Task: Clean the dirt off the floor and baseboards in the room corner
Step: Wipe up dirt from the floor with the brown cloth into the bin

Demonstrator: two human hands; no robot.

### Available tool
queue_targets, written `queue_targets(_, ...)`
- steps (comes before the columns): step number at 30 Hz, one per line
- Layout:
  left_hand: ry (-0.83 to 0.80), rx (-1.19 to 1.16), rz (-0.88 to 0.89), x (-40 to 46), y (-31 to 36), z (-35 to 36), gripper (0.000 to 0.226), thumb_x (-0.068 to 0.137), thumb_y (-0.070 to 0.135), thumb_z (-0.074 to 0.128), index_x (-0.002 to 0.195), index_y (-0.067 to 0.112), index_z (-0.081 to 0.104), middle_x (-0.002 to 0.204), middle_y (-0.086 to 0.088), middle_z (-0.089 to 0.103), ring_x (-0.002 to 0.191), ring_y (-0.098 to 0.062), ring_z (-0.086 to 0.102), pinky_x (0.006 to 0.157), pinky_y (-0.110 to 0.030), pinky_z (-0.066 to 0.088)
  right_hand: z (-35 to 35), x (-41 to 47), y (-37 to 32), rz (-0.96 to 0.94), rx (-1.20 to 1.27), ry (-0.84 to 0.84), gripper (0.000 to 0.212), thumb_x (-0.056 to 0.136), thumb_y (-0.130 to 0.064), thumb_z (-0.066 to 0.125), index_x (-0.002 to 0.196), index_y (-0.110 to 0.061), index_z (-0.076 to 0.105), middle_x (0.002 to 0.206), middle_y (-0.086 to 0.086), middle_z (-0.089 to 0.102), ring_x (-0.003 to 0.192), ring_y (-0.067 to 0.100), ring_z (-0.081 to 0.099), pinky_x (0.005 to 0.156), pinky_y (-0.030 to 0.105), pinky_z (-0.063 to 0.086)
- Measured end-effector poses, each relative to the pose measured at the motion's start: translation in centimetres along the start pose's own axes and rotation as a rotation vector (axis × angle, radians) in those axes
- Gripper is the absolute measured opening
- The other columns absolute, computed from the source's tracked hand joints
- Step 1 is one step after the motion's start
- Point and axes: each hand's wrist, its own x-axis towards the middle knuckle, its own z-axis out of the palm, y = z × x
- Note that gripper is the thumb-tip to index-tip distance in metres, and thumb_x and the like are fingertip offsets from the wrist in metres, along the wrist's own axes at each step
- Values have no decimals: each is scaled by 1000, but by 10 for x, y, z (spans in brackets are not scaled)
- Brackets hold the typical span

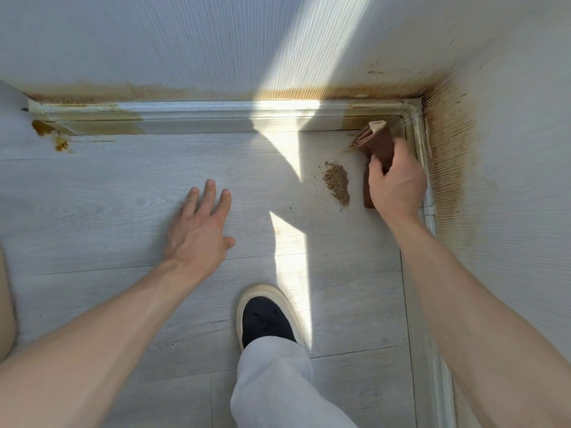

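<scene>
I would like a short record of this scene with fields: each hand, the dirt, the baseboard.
right hand: grips brown cloth in the corner
left hand: flat on floor, fingers spread
dirt pile: on floor, left of cloth, apart from it
baseboard: brown stains at left end and near corner
smear: on floor, far left
shoe: black, bottom centre
</scene>
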Motion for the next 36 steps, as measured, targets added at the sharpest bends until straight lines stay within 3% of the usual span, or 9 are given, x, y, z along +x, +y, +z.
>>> queue_targets(4, -4, 17, 0, 1, 0, 1, 91, 101, 47, 58, 164, 27, -4, 171, -1, -17, 158, -28, -9, 129, -40, 13, 17, 2, -12, -105, 40, -182, 26, 98, -26, 59, 122, -16, 59, 100, -1, 63, 93, 22, 59, 74, 39, 51)
queue_targets(9, -3, 22, 2, 2, -1, 1, 91, 101, 47, 59, 164, 27, -3, 171, -1, -17, 159, -29, -8, 129, -41, 14, 18, -17, -19, -226, 165, -357, 28, 95, -17, 61, 123, -21, 61, 100, -6, 61, 97, 18, 52, 72, 33, 37)
queue_targets(15, 1, 24, -2, 3, -1, 3, 92, 100, 47, 59, 164, 27, -3, 171, -1, -16, 159, -29, -7, 128, -41, 17, -2, 20, -20, -151, 215, -299, 30, 96, -19, 59, 125, -22, 62, 102, 3, 68, 95, 22, 61, 80, 42, 53)
queue_targets(18, -7, 16, -6, 4, -1, 3, 91, 100, 47, 59, 164, 28, -4, 171, 0, -17, 159, -28, -8, 128, -40, 16, 6, 23, -33, -172, 198, -475, 36, 98, -14, 57, 133, -23, 60, 113, 2, 68, 105, 19, 59, 87, 35, 47)
queue_targets(21, -12, 12, -4, 6, -4, 6, 91, 100, 47, 59, 164, 28, -4, 171, 0, -18, 158, -29, -9, 129, -41, 13, 13, 11, -37, -247, 182, -605, 37, 96, -12, 59, 130, -27, 63, 116, -1, 69, 110, 19, 58, 95, 40, 47)
queue_targets(27, -12, 24, -3, 5, -2, 5, 91, 101, 47, 58, 164, 27, -4, 171, -2, -17, 158, -30, -8, 128, -41, 14, -8, 35, -48, -308, 203, -602, 35, 94, -8, 60, 124, -24, 68, 110, -6, 71, 105, 13, 60, 88, 33, 44)
queue_targets(30, -13, 15, -7, 5, -1, 4, 90, 101, 45, 59, 164, 27, -3, 171, -1, -17, 158, -30, -8, 128, -41, 14, 5, 37, -66, -371, 170, -636, 30, 94, -5, 62, 119, -20, 69, 98, -4, 71, 88, 16, 63, 74, 32, 47)
queue_targets(33, -15, -10, -13, 5, -2, 3, 90, 101, 45, 59, 164, 29, -3, 171, 1, -18, 158, -28, -9, 128, -41, 13, 17, 24, -67, -412, 136, -735, 15, 97, -6, 61, 102, -16, 72, 79, -7, 68, 66, -2, 58, 55, 20, 40)
queue_targets(36, -26, -13, -15, 3, -1, 1, 89, 102, 44, 58, 164, 30, -4, 171, 2, -19, 158, -27, -10, 127, -40, 14, 4, 26, -63, -378, 124, -812, 14, 99, -6, 62, 92, -15, 69, 77, -1, 67, 65, 2, 58, 59, 27, 39)
